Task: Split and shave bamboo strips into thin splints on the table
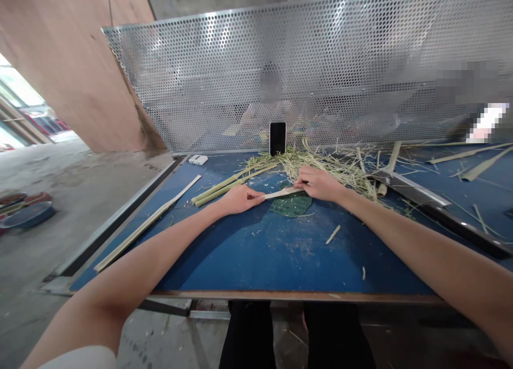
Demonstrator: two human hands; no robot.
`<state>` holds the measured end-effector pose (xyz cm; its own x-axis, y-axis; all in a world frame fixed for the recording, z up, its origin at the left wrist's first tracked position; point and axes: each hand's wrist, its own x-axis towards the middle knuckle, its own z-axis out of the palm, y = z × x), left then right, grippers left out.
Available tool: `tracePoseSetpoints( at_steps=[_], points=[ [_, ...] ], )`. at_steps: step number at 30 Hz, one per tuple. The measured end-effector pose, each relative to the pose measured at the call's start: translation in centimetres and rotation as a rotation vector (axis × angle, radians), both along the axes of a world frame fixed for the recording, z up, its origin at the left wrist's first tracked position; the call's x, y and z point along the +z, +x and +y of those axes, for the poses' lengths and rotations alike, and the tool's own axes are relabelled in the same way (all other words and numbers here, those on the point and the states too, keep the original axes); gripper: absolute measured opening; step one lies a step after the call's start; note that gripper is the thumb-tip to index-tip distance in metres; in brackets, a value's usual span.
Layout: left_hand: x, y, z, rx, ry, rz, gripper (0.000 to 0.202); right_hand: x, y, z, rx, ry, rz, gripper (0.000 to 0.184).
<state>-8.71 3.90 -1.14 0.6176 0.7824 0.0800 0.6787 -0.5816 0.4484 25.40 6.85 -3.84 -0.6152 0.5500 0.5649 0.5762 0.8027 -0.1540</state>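
My left hand (240,199) pinches the near end of a short pale bamboo strip (280,193). My right hand (318,183) is closed on the strip's other end, fingers curled over it. The strip lies across a dark green pad (292,204) on the blue table (264,251). Both forearms reach in from the near edge of the table.
A pile of bamboo shavings (336,166) lies behind my right hand. Green bamboo sticks (228,186) and a long pale strip (148,225) lie at the left. A phone (278,138) leans on the perforated metal screen (304,70). A long dark blade (433,203) lies at the right.
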Motion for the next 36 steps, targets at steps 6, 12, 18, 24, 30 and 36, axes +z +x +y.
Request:
tracePoseSetpoints(
  at_steps=[6,12,18,24,30,36],
  points=[
    [-0.1,0.0,0.0,-0.001,0.007,0.003,0.055,-0.1,0.0,0.0,0.000,-0.004,-0.003,0.029],
    [-0.3,-0.1,0.2,-0.010,0.029,0.017,0.054,-0.1,0.0,0.4,0.013,-0.020,-0.030,0.029],
    [-0.6,-0.1,0.1,-0.010,0.062,0.013,0.054,-0.1,-0.3,0.7,0.055,-0.071,-0.079,0.028],
    [-0.5,0.0,-0.2,0.005,0.073,0.032,0.052,0.3,-0.4,0.5,0.069,-0.129,-0.049,0.027],
    [-0.3,0.1,-0.1,-0.003,0.063,0.052,0.054,0.2,-0.4,0.0,0.047,-0.120,0.004,0.025],
    [-0.1,0.1,0.0,-0.005,0.030,0.067,0.053,0.2,-0.8,-0.6,0.047,0.006,0.019,0.027]
  ],
)
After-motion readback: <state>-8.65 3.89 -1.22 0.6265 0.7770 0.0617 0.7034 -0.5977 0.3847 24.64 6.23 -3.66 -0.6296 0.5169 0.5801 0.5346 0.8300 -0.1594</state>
